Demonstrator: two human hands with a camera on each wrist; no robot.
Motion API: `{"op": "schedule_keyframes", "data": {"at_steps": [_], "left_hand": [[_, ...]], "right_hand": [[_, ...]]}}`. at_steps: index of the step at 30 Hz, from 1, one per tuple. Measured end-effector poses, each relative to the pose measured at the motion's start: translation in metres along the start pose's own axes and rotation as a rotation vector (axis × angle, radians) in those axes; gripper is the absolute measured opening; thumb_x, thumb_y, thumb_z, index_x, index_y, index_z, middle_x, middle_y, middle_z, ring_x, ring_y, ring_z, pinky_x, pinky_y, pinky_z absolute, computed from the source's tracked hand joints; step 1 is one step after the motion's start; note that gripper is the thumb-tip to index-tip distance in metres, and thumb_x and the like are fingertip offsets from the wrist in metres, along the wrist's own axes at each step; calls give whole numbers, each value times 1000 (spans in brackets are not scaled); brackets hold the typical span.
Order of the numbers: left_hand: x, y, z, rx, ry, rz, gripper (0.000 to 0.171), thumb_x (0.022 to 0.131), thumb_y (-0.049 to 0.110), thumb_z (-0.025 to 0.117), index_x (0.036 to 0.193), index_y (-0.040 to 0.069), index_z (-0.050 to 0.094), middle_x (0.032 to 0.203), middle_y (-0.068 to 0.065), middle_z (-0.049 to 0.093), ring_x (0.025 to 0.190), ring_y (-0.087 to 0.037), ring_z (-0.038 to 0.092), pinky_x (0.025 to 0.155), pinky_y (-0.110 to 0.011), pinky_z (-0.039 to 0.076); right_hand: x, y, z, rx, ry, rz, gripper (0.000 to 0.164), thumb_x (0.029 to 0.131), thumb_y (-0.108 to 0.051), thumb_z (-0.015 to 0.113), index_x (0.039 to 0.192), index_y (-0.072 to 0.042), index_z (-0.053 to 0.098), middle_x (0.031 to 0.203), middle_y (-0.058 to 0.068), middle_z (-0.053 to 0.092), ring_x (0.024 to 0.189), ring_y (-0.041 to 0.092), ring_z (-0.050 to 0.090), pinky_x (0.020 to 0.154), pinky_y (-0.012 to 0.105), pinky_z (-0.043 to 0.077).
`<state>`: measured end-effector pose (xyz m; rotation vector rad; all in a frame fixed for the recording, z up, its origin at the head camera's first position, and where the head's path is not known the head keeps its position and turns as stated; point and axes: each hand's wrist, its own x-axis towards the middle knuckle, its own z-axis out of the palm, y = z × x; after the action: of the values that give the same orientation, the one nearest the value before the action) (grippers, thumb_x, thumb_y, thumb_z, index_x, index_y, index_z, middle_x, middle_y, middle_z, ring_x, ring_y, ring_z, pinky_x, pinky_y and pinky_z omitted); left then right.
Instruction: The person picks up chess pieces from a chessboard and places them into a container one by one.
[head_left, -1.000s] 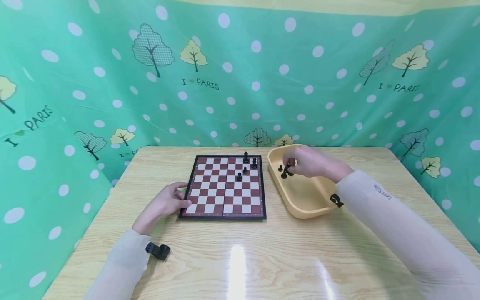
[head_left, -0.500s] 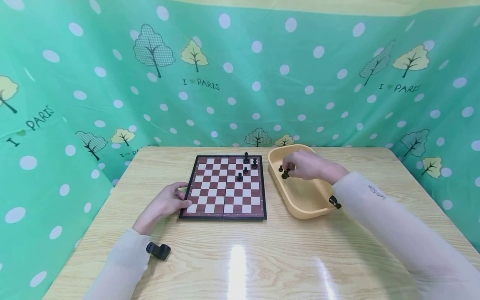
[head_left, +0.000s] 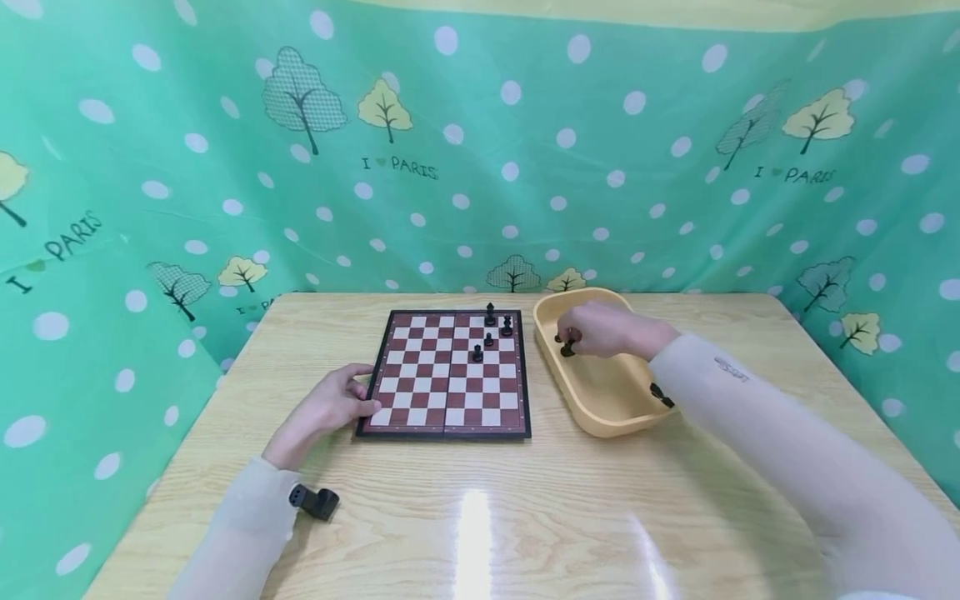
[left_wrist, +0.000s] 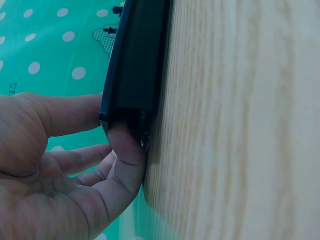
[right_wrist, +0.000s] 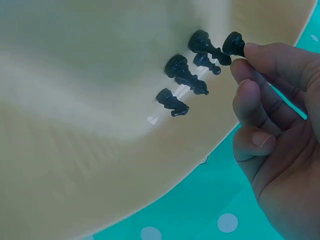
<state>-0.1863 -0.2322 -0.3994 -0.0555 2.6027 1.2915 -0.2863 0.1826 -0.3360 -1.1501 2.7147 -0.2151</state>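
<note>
My left hand [head_left: 337,402] grips the left edge of the folding chessboard [head_left: 420,398]. In the left wrist view, the thumb lies at the board's upper edge and a finger [left_wrist: 125,160] curls under its dark side. Over the yellow tray [head_left: 583,417], my right hand [head_left: 607,329] reaches in at the far left part. The right wrist view shows its thumb and finger pinching a black chess piece [right_wrist: 233,44], its top hidden by the fingertips. Several other black pieces, among them a knight [right_wrist: 172,102], lie on the tray's floor beside it.
Black pieces stand on the board's far right part, including a king [head_left: 491,315], a pawn [head_left: 489,340] and another piece [head_left: 477,353]. The wooden table [head_left: 420,517] runs back to a green dotted curtain [head_left: 480,208].
My right hand has shifted slightly left within the tray, over the dark pieces. The left hand and the pieces on the board stay as they were.
</note>
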Motion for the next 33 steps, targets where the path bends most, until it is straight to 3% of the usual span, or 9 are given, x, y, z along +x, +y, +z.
{"op": "schedule_keyframes", "data": {"at_steps": [7, 33], "left_hand": [[-2, 0, -1, 10, -2, -4, 74, 80, 5, 74, 144, -1, 35, 91, -10, 55, 76, -21, 52, 65, -32, 43], [1, 1, 0, 9, 0, -26, 73, 81, 6, 72, 144, 0, 35, 93, -11, 55, 77, -21, 53, 65, -32, 44]], "right_hand": [[3, 1, 7, -15, -82, 12, 13, 81, -4, 70, 92, -10, 70, 85, 0, 67, 74, 13, 58, 75, 34, 50], [-2, 10, 17, 12, -97, -2, 14, 78, -6, 72, 90, -12, 69, 80, -3, 65, 73, 11, 56, 71, 31, 48]]}}
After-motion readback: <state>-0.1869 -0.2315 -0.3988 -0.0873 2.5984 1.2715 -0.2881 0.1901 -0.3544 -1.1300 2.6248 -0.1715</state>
